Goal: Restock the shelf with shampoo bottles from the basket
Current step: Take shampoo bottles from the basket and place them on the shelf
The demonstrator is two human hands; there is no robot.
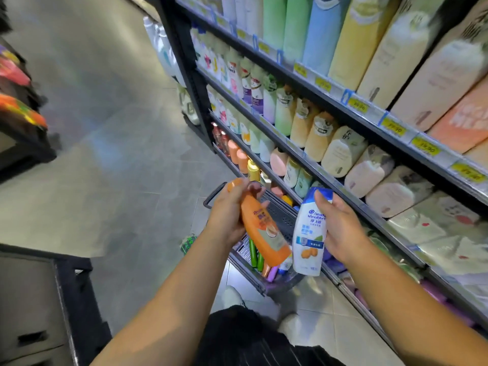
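Both arms come first, my left arm (169,294) and my right arm (396,294), reaching out low in front of me.

Biggest of all is the shelf (194,83). It runs along my right side, full of bottles in rows. So both hands must go right to reach it, and my right hand (340,228) is the nearer one.

Next is the basket (280,215). It sits on the floor under my hands, close by the bottom of the shelf. Other bottles (256,257) lie in it.

My left hand (227,215) is wrapped round the top part of the orange bottle (264,233). That bottle slants, cap up and away from me, bottom down toward my right.

My right hand holds the white bottle (307,233) with its blue cap on top. It stands almost straight up. My thumb is on the front and my fingers are hidden behind it.

The two bottoms are just beside each other. I cannot tell if they touch.

The shelf rows are blurry, so I cannot pick out an open spot for either bottle. The low shelves are partly hidden by my right arm. Most of the inside of the basket is hidden by the two bottles.
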